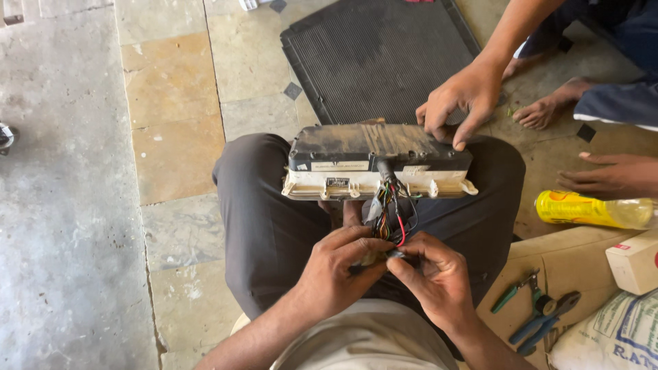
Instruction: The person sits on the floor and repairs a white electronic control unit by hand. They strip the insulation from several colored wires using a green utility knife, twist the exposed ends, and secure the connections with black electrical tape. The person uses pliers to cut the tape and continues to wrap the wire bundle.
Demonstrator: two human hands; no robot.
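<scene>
Both hands, left hand (339,264) and right hand (432,270), pinch the wire bundle (389,216) just below the instrument cluster (377,161) on the lap | better to keep wires slack, fingertips close | co-worker's hand (459,99) steadies cluster's top edge

Black ribbed mat (380,55), yellow plastic bottle (593,210), pliers (541,315), small white box (634,264), printed sack (610,339), tiled floor (171,123)

Light: bright daylight, even across the stone floor (82,205).
Source: seems to fall from the far side.
Shadows: soft and short under the dusty grey unit (379,162) and between the knees.
Glare: pale wash on the left floor; sheen on the yellow bottle (595,210) at right.
Sharpness: centre crisp, wires clear.
Edges: slight wide-angle stretch, mild softness in the corners.
</scene>
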